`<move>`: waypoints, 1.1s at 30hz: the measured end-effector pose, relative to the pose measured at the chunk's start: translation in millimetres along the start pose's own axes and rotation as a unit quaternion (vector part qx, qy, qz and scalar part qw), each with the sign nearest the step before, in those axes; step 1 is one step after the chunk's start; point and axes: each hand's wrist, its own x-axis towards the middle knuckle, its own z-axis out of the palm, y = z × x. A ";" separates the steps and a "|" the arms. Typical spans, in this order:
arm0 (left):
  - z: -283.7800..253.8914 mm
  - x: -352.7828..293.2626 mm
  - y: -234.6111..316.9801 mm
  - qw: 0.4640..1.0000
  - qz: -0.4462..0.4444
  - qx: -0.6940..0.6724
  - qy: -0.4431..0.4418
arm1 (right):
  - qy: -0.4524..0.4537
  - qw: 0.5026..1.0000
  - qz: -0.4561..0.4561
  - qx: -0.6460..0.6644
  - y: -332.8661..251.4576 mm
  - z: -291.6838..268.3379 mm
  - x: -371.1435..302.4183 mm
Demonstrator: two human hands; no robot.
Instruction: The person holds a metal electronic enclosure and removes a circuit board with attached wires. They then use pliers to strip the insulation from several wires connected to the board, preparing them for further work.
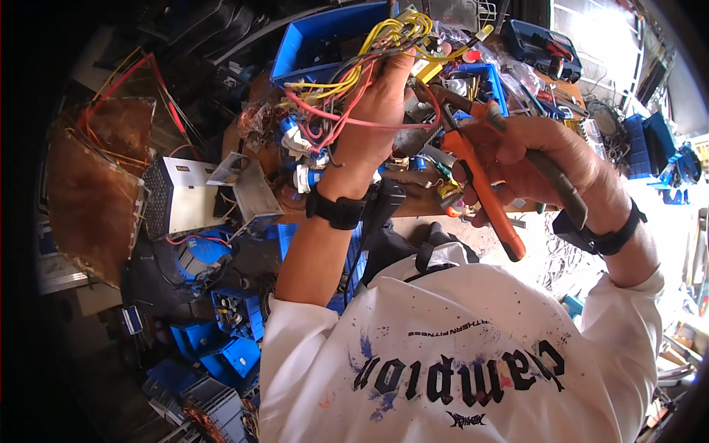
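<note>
My left hand (384, 92) reaches up over the workbench, its fingers closed round a bundle of yellow, black and red wires (399, 33). Loose red and pink strands hang from the bundle down across the wrist. To the right, my right hand (521, 151) grips a pair of pliers (484, 193) with orange and dark handles. The orange handle slants down below the fingers, while the dark one passes under the wrist. The pliers' head points up and left, close to the wires; whether the jaws touch one is unclear.
A blue bin (314, 40) stands at the back of the cluttered bench, near a dark tool case (543, 48). White-and-blue connectors (295, 136) lie left of my forearm. Further left are an opened metal box (188, 196) and a rusty panel (96, 192). Blue crates (240, 354) sit below.
</note>
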 end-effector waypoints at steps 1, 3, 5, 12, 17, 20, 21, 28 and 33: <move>-0.3 1.1 -3.0 1.000 0.006 -0.006 -0.001 | 0.010 1.000 -0.006 -0.003 2.1 2.6 1.1; -4.3 2.6 -7.1 0.999 0.038 0.023 -0.008 | 0.003 1.000 -0.017 -0.006 3.8 6.6 3.5; -5.9 1.6 -8.2 0.996 0.077 0.050 -0.010 | -0.028 0.999 -0.028 -0.004 2.9 10.2 4.9; -6.5 -4.5 -5.4 0.995 0.083 0.062 -0.003 | -0.008 1.000 -0.005 0.017 8.9 5.9 15.5; -9.8 -3.8 -9.9 0.996 0.078 0.042 0.003 | -0.004 1.000 -0.022 0.012 14.8 7.8 19.8; -7.2 -3.5 -7.9 0.998 0.058 0.035 0.009 | 0.015 1.000 -0.016 0.007 15.3 10.1 17.8; -6.5 -3.4 -7.2 0.998 0.049 0.040 0.010 | 0.007 1.000 -0.024 0.010 16.2 7.9 18.8; -0.7 0.5 -10.4 0.998 0.047 0.025 0.029 | 0.030 0.998 -0.050 -0.035 24.1 7.4 18.5; 8.6 -0.5 -9.2 0.997 0.050 -0.006 0.050 | 0.056 0.995 -0.057 -0.060 29.8 7.9 17.8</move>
